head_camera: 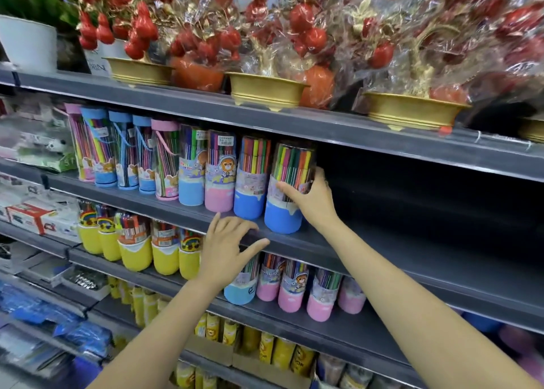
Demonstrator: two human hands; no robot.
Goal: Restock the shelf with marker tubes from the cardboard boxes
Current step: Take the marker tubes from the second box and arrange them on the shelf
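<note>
A clear marker tube with a blue base (284, 212) stands on the dark grey shelf (338, 241), at the right end of a row of marker tubes (219, 179). My right hand (312, 200) grips this tube round its right side, thumb across the front. My left hand (226, 247) rests with spread, straight fingers on the shelf's front edge, just left of and below the tube, holding nothing. To the right of the held tube the shelf is bare and dark. No cardboard box that I can make out holds these tubes.
Gold and orange pots of wrapped red fruit decorations (266, 89) line the shelf above. Yellow-based tubes (137, 250) and pink and blue tubes (294, 288) fill the shelf below. Stationery packs (38, 215) lie at the left. Yellow packs (282, 350) sit lower down.
</note>
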